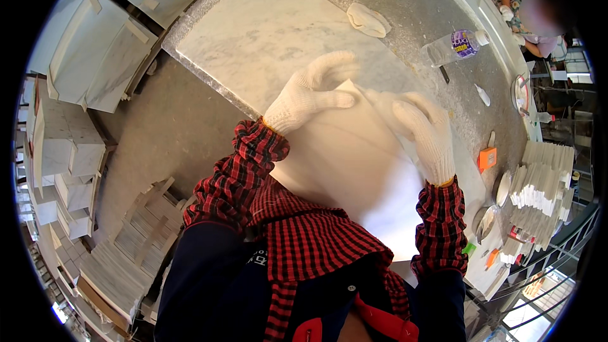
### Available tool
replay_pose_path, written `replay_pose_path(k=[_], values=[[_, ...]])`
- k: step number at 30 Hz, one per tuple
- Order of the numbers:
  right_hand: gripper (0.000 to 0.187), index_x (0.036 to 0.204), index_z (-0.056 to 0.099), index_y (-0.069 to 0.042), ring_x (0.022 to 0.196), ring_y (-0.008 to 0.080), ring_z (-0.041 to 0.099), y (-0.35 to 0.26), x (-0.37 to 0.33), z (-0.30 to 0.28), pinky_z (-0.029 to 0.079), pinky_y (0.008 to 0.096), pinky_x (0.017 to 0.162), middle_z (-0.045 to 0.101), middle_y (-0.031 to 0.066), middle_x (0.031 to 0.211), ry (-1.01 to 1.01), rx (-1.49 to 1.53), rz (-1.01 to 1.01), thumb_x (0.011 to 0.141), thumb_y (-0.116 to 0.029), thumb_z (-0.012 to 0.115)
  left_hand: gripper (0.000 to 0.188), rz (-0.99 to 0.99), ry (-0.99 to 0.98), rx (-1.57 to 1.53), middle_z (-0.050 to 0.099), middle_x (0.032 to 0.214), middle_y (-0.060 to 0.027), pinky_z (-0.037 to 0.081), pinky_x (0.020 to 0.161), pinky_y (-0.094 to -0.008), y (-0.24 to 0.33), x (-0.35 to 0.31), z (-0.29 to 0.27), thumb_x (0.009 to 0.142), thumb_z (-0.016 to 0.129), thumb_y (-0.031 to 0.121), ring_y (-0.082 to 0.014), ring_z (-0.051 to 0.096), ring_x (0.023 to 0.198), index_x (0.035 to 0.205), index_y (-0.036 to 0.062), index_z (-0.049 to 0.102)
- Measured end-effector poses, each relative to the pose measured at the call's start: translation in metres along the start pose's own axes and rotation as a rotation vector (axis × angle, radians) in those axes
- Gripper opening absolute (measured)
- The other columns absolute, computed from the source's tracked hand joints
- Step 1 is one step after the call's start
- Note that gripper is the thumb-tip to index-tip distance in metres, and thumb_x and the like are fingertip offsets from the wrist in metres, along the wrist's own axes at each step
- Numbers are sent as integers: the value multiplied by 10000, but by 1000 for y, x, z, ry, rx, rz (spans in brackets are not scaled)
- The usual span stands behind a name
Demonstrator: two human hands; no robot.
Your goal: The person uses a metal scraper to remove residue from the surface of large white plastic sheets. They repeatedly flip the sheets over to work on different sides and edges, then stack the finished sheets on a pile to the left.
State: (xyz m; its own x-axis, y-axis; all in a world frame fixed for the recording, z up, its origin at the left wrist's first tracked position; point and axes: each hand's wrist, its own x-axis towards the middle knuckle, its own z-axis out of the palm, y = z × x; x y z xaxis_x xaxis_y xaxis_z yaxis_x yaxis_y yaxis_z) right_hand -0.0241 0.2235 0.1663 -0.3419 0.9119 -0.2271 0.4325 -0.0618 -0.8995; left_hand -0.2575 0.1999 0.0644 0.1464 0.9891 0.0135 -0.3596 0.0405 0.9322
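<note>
A pale stone tile (342, 152) is tilted up in front of my body, its lower part close to my red-and-black checked apron (316, 234). My left hand (310, 92), in a white knit glove, is at the tile's upper corner, with the thumb over the near face and the fingers curved beyond the edge. At the right edge my gloved right hand (427, 133) grips the tile, thumb and fingers bent round it; its fingertips are somewhat blurred. Beneath and beyond lies a large grey-veined marble slab (247, 38) on the workbench (405, 50).
On the bench's right side are a folded white cloth (368, 20), a clear plastic bottle (443, 50), a small white tube (482, 95) and an orange box (487, 159). Stacked tiles (541, 177) stand farther right. Marble slabs (95, 44) lean at the left. A co-worker (532, 12) sits at the far right.
</note>
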Motion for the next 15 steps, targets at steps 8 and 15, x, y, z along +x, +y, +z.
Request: replay_pose_path(k=[8,15], values=[[254,1054,703,13,827,61,535,-1,3,0,429,248,717,645,-22,891,-1,-4,9,947,-214,670,773,30,-1,-1,505,1516,-155,407,1163,-393,-7,2,-3,859,758,-27,-250,451,1427,1542,32,400],[234,1036,694,17,826,65,533,-2,5,3,434,251,725,637,-18,881,6,-20,-17,948,-198,670,776,27,0,53,518,1503,-149,409,1160,-389,-4,2,-3,856,770,-9,-244,465,1413,1539,27,404]])
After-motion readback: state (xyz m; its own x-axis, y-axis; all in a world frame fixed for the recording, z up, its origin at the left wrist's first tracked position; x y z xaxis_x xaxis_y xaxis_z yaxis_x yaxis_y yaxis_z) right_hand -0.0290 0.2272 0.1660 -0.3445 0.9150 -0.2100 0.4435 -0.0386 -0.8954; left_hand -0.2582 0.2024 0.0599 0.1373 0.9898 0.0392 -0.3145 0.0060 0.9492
